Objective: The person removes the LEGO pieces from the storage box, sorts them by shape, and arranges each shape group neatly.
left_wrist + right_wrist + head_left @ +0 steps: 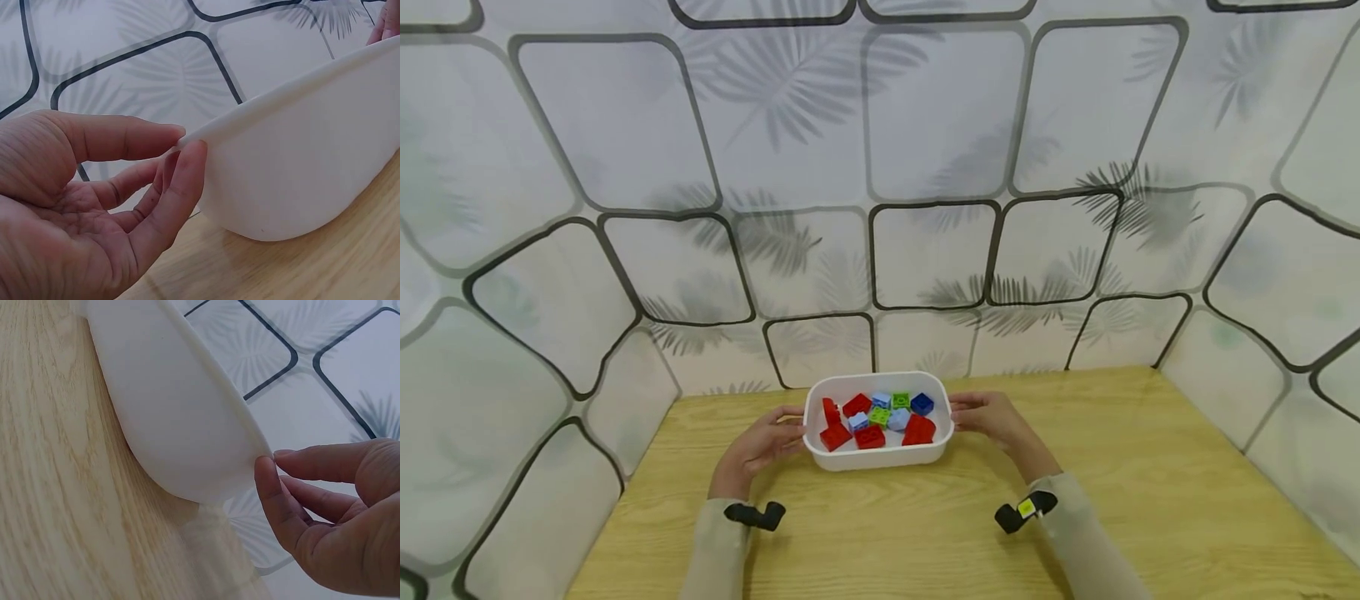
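Observation:
A white plastic container [880, 457] with rounded corners is held at both short ends. Inside lie several toy building bricks: red bricks [870, 437], light-blue bricks [898, 419], lime-green bricks [879, 416] and a dark-blue brick [922, 404]. My left hand [767, 442] pinches the left end by its rim; the left wrist view has the thumb and fingers [187, 169] at that edge. At the opposite end my right hand [992, 419] pinches the rim, with fingertips [267, 472] against the outer wall in the right wrist view. The container's underside sits close over the tabletop.
The wood-grain table [880, 533] extends around the container and under both forearms. A pale curtain [940, 258] with dark outlines and leaf prints rises behind the table and along both sides. A black strap with a camera [1026, 508] is on each wrist.

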Demonstrator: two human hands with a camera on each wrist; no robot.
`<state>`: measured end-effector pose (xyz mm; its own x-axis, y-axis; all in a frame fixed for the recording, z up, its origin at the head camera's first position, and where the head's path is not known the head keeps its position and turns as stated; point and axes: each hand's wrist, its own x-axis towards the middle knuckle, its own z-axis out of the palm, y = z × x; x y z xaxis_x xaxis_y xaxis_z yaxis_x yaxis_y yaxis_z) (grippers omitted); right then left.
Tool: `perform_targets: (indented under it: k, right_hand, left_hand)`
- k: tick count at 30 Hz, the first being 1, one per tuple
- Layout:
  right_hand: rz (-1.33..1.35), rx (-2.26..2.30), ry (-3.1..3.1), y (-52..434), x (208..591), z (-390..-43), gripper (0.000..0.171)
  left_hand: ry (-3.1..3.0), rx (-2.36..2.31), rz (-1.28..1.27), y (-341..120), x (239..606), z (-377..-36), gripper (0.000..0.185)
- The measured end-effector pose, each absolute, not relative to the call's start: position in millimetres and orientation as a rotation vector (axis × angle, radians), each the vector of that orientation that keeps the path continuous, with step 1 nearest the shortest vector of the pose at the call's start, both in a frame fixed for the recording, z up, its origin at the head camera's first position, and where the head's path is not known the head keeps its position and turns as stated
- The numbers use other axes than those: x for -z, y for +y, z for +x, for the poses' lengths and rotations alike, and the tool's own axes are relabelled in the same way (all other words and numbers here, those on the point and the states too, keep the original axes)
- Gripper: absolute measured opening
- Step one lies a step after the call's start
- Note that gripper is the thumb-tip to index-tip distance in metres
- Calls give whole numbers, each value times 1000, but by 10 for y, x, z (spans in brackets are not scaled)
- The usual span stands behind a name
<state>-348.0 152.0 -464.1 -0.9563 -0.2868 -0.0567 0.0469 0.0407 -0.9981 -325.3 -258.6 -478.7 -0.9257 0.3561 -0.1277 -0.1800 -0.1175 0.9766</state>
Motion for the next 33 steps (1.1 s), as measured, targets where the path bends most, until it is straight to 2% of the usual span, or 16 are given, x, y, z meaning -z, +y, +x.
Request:
perform_targets:
  k: [14,25,33]
  right_hand:
    - [-206,1964,2134,1474,4643,-3503,44]
    - [-232,1923,2222,1484,4618,-3516,43]
    - [-390,1760,2533,1429,4405,-3544,40]
  left_hand:
    - [1753,-2135,193,-2638,4841,-3255,22]
    - [1728,-2160,196,-2617,4813,-3265,27]
    - [1727,-2158,165,-2613,4831,-3260,27]
